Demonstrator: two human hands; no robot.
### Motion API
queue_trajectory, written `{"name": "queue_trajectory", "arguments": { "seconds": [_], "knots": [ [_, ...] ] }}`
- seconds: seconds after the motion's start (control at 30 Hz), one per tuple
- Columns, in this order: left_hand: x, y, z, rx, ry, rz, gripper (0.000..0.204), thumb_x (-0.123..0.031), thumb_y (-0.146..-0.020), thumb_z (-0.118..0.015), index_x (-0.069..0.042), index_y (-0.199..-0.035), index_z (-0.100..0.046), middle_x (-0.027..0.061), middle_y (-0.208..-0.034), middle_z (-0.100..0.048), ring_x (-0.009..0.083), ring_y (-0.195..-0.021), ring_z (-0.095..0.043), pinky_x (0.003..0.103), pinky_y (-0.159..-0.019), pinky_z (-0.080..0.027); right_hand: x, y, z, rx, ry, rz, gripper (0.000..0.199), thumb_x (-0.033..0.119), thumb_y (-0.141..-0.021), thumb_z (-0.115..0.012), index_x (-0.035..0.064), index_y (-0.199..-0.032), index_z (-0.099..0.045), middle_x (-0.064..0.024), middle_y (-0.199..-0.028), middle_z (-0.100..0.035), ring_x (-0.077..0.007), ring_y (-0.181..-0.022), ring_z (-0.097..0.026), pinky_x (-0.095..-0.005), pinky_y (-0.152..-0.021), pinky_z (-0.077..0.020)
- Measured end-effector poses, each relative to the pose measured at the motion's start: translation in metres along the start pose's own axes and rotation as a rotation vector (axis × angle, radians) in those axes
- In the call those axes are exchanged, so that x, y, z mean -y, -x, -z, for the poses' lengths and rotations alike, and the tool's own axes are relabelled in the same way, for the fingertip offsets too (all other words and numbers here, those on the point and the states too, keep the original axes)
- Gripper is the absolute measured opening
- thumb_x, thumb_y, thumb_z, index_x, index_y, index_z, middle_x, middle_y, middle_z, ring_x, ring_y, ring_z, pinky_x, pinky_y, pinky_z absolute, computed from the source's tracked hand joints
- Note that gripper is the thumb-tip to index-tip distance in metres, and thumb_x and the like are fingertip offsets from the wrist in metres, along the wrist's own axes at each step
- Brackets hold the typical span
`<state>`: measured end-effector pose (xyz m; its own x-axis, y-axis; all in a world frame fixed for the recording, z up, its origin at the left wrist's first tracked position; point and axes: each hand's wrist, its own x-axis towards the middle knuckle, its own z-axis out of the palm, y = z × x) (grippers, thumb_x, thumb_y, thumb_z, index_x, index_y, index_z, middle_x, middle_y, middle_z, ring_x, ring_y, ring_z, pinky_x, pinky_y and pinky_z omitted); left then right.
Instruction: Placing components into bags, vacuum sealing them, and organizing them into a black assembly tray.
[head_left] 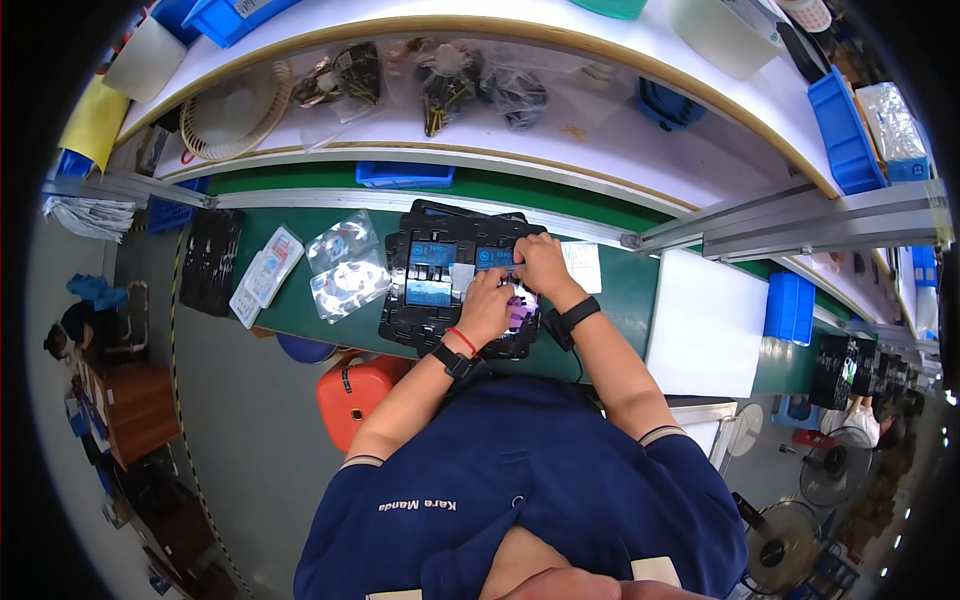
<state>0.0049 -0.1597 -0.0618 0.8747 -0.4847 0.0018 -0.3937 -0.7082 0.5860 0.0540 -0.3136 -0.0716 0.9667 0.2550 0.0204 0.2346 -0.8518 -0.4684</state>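
A black moulded plastic tray (395, 318) lies on the green bench in front of me. In its left part rest flat rectangular blue-labelled pieces (428, 292). Another blue-labelled piece (492, 257) is in the right part, under my fingertips. My right hand (545, 268) is closed over its right side, fingers bent down. Just left and nearer, my left hand (485, 308) is closed too, its fingertips meeting the same piece's near edge. Beside the left hand, a small purple item (519, 312) shows in the tray; its kind is unclear. The hands partly hide the right compartments.
Clear plastic bags (348, 270) and white packets (268, 272) lie left of the tray. To the right are a paper sheet (582, 266) and a white board (705, 322). A loaded shelf (600, 130) overhangs the bench's back. A red stool (352, 400) stands below the front edge.
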Motion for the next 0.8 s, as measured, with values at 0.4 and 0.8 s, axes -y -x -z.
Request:
{"name": "queue_trajectory", "arguments": {
  "seconds": [0.4, 0.8],
  "knots": [
    [0.003, -0.002, -0.014, 0.095, -0.111, -0.134, 0.018, -0.010, -0.063, -0.064, -0.007, -0.081, -0.065, 0.0067, -0.102, -0.055, 0.0271, -0.105, -0.043, 0.039, -0.085, -0.035, -0.076, 0.059, 0.004, -0.508, 0.274, -0.342, 0.006, 0.007, -0.067, -0.056, 0.0076, -0.072, -0.059, -0.0069, -0.083, -0.059, -0.0269, -0.083, -0.053, -0.0376, -0.071, -0.0387],
    [0.006, -0.011, -0.005, 0.079, -0.011, -0.093, 0.020, -0.011, -0.062, -0.071, -0.007, -0.081, -0.065, 0.0059, -0.086, -0.058, 0.0259, -0.094, -0.049, 0.038, -0.084, -0.035, -0.054, 0.112, -0.003, -0.373, -0.132, -0.416, 0.019, 0.006, -0.067, -0.063, 0.0057, -0.087, -0.064, -0.0082, -0.082, -0.060, -0.0229, -0.078, -0.057, -0.0340, -0.070, -0.0454]
  ]
}}
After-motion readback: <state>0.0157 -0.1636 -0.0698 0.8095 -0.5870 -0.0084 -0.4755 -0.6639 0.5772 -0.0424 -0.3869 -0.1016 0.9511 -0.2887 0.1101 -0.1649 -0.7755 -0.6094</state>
